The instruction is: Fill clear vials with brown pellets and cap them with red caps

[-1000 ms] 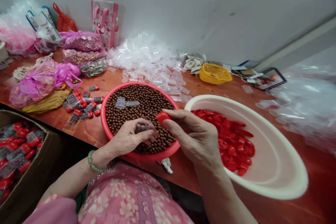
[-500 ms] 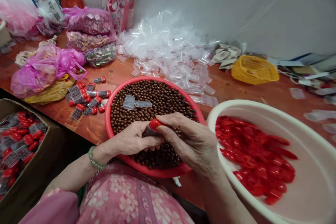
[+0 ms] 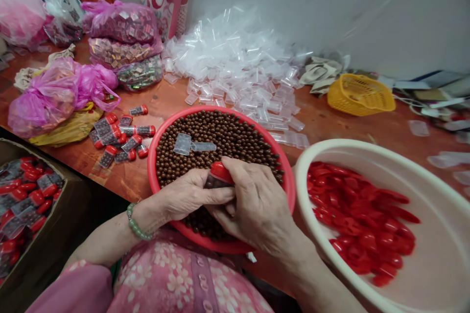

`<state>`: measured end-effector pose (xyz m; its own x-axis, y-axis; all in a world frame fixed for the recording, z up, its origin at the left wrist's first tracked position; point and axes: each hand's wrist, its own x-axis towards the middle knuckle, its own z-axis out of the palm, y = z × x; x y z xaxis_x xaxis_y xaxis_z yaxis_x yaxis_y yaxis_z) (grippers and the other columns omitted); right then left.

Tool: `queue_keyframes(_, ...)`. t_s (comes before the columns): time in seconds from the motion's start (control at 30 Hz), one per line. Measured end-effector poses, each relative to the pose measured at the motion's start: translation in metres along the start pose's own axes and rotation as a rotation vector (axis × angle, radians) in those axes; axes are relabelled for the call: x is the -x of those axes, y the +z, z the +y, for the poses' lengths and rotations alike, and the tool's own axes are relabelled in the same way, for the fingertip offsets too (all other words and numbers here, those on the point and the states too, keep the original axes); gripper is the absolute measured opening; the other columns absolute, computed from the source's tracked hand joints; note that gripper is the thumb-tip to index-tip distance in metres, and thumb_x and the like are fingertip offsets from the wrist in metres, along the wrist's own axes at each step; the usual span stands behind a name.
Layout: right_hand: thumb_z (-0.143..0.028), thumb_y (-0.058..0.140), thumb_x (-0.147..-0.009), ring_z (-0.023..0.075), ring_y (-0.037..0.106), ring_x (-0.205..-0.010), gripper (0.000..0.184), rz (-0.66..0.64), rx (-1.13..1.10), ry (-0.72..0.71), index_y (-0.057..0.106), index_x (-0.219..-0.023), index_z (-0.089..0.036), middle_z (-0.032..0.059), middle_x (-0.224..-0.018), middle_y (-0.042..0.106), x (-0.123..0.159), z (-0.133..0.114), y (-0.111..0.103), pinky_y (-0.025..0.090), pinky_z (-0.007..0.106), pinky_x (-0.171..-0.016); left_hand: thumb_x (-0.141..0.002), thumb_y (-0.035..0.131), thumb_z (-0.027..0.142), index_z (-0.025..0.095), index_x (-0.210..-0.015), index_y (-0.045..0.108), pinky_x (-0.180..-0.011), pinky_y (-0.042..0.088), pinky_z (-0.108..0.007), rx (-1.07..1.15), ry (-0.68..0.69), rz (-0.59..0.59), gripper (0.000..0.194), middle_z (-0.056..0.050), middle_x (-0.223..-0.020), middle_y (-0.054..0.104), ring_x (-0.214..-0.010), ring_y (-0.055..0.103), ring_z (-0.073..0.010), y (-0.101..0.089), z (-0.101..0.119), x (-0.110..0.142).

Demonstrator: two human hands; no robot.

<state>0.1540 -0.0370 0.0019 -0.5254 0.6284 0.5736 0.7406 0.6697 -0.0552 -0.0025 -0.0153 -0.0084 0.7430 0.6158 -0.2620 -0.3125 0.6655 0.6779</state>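
Between my two hands is a small clear container with a red cap, dark balls showing inside it. My left hand is closed round its body, thumb along the near side. Curled against the cap and the container's right side is my right hand, its fingertips partly hidden. Both are over a red basin full of brown chocolate-like balls. A clear plastic scoop with a short handle lies on the balls.
A cream basin of red caps stands at right. Clear empty containers are heaped behind. Filled containers lie at left, more in a cardboard box. Pink bags and a yellow basket stand further back.
My right hand has shifted from pinching the top of the red cap to wrapping lower round its right side. More of the cap shows now. The view has moved slightly.
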Motion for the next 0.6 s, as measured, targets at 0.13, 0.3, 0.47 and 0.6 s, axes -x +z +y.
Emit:
queue_keyframes(0.13,-0.037,0.060,-0.087,0.0293,0.064,-0.092,0.060,0.064,0.003,-0.029,0.044,-0.133,-0.002,0.0216,-0.102,0.066,-0.002,0.003,0.000,0.054,0.043,-0.077,-0.062,0.086,0.049,0.010,-0.063,0.061,-0.059,0.043,-0.020,0.009,0.015,-0.002,0.047,0.001,-0.059,0.058,-0.056,0.053,-0.0063,0.007,0.006,0.000)
queue_keyframes(0.3,-0.038,0.061,-0.086,0.0260,0.065,-0.084,0.062,0.078,0.008,-0.045,0.043,-0.136,-0.005,0.0167,-0.096,0.067,-0.005,0.004,-0.001,0.052,0.043,-0.080,-0.061,0.087,0.048,0.010,-0.062,0.059,-0.057,0.039,-0.020,0.039,0.033,0.005,0.047,0.002,-0.059,0.056,-0.056,0.050,-0.0052,0.006,0.007,-0.002)
queue_keyframes(0.47,-0.033,0.064,-0.086,0.0260,0.063,-0.084,0.058,0.065,-0.044,-0.068,0.045,-0.132,-0.003,0.0167,-0.093,0.067,-0.013,0.004,0.005,0.050,0.045,-0.083,-0.063,0.082,0.056,0.011,-0.069,0.059,-0.060,0.041,-0.022,-0.033,0.078,0.002,0.051,0.001,-0.064,0.056,-0.060,0.051,-0.0072,0.002,0.008,0.002)
queue_keyframes(0.6,-0.034,0.058,-0.091,0.0285,0.062,-0.097,0.058,-0.079,-0.171,-0.100,0.039,-0.137,-0.005,0.0194,-0.106,0.065,-0.024,0.019,0.015,0.051,0.043,-0.081,-0.082,0.064,0.059,0.014,-0.081,0.058,-0.069,0.046,-0.025,-0.386,0.268,0.150,0.045,-0.001,-0.074,0.056,-0.070,0.054,-0.0110,-0.010,0.026,0.018)
